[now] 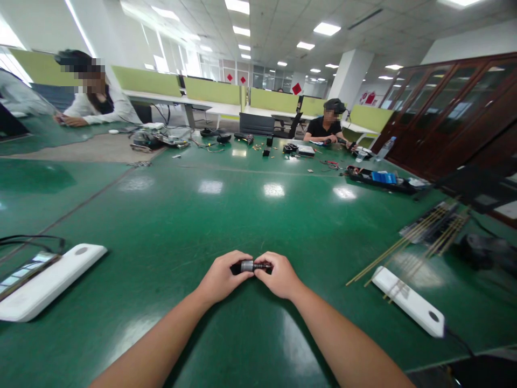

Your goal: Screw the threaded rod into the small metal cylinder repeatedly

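Note:
Between my two hands lies a short cylindrical part (247, 266), dark at its left end, silver-grey in the middle, with a narrower ridged dark section to the right. Its exact kind does not show. My left hand (221, 277) is closed around the thicker left end, thumb and fingers on either side. The narrow right end sits in the curled fingers of my right hand (279, 275). Fingertips of both hands nearly meet over the part's middle. My hands cover some of both ends. The part is held roughly level, close above the green tabletop (242, 226).
White oblong devices lie left (76, 269) and right (407, 299). Thin wooden sticks (404, 245) overhang the right one. A black tray (383, 180) with blue items, a water bottle (385, 149) and loose electronics (155, 137) lie farther back. One person (100, 102) sits left, another (325, 126) right.

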`<state>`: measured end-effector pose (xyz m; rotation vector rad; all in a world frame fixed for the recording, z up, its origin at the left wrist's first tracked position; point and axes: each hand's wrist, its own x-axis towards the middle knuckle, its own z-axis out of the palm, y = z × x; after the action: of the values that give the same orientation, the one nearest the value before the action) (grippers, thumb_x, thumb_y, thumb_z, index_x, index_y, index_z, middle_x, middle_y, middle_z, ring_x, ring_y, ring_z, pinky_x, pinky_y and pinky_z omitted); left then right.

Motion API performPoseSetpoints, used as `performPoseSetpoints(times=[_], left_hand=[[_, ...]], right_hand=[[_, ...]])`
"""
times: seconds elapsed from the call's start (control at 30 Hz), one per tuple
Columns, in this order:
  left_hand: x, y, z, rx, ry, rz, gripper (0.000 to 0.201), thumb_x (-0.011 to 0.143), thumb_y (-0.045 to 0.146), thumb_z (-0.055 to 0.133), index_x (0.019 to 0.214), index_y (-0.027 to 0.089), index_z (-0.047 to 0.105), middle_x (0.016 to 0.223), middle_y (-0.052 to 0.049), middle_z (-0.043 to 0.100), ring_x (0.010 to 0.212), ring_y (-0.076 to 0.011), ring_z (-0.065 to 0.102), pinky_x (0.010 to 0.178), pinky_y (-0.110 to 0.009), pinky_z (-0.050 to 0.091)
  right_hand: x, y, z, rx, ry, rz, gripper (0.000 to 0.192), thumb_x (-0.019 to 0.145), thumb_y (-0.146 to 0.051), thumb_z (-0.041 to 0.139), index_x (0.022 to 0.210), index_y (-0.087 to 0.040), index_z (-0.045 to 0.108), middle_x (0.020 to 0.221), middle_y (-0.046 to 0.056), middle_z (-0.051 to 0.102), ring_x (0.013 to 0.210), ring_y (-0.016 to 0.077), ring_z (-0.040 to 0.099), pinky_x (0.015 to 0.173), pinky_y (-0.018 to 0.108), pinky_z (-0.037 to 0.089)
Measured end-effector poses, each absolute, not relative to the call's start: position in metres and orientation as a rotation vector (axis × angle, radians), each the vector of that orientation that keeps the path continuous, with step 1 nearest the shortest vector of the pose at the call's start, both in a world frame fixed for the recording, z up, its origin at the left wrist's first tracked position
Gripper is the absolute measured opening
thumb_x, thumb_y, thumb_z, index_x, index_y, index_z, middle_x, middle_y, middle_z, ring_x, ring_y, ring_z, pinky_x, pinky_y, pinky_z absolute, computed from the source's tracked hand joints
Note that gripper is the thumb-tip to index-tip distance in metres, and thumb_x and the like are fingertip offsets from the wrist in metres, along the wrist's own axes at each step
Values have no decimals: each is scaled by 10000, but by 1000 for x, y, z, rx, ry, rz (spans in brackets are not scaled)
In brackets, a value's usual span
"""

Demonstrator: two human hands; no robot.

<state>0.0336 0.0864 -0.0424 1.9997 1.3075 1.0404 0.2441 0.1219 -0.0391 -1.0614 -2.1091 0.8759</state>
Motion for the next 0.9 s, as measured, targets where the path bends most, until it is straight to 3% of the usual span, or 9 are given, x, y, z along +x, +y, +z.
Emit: performPoseSetpoints(times=[0.9], left_hand=[[34, 89, -44, 2004, 1375, 1041, 296, 830, 347, 741, 1110, 253, 713, 1081, -54, 721, 1003, -241, 672, 909, -364, 539]], right_hand=[[249, 124, -38, -1086, -2031, 905, 92, 803, -224, 708, 883, -198, 744, 817, 24, 690, 714, 153, 604, 653, 258, 440]])
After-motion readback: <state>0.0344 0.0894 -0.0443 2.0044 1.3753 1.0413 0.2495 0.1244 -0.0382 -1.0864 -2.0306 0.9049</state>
